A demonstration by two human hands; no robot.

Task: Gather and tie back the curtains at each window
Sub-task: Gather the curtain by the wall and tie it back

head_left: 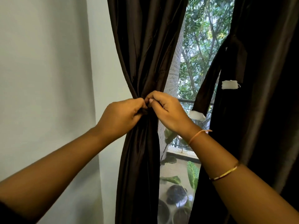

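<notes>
- Left hand [119,117] has its fingers curled and grips the gathered waist of the left curtain [142,54]. A dark lump of cloth [144,111] shows under its knuckles.
- Right hand [166,110] meets it at the same spot, thumb and fingertips pinching that lump. I cannot tell whether the lump is the ends of a tie-back or just a fold of the curtain.
- Dark brown and faintly glossy, the left curtain hangs against the pale wall [48,78]. It is drawn in to a narrow neck at the hands and falls in loose pleats below.
- Handling, as a judgement: the cloth looks soft, limp and rather slick, so pleats could slide out of a loose hold. It should be held at the neck itself, fingers wrapped right round the bundle, while the tie is closed.
- Right curtain [262,110] hangs ungathered. A matching strap [208,81] dangles down its inner edge, with a white patch [229,84] near one end and another [196,114] at the low end. These are probably fastening pads, and that strap is the likely thing to take hold of there.
- Between the curtains, through a mesh screen [174,75], plant pots stand on the balcony floor. One dark round pot [176,194] and a paler one [163,212] are visible, with broad green leaves [192,173] rising near them. What lies inside the pots is blurred.
</notes>
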